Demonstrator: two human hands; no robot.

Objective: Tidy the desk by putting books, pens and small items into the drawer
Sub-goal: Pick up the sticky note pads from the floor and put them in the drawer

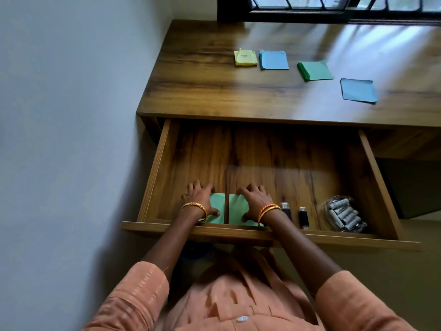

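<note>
The bench [214,96] carries four paper pads not yet stowed: a yellow pad [245,58] at about 11 o'clock on its top, a blue pad [274,60] just beside it, a green pad [315,70] toward 1 o'clock, and a second blue pad [358,90] near 2 o'clock, each lying apart from the next. The drawer [381,182] below is pulled fully out, and its floor is mostly bare wood. At its 5 o'clock corner sits a clear jar of batteries [344,215], with two small dark sticks [303,217], perhaps USB drives, just to the jar's left. At the drawer's 7 o'clock front, two green pads [218,211] lie side by side with a narrow gap between them. By this showing the task looks under halfway done: some small items are in, four pads remain on top, and no books or pens are visible. Both arms reach over the drawer's front edge. The left hand [199,198] rests flat, fingers spread, on the left green pad; the right hand [255,199] lies likewise, fingers splayed, pressing the right one.
</note>
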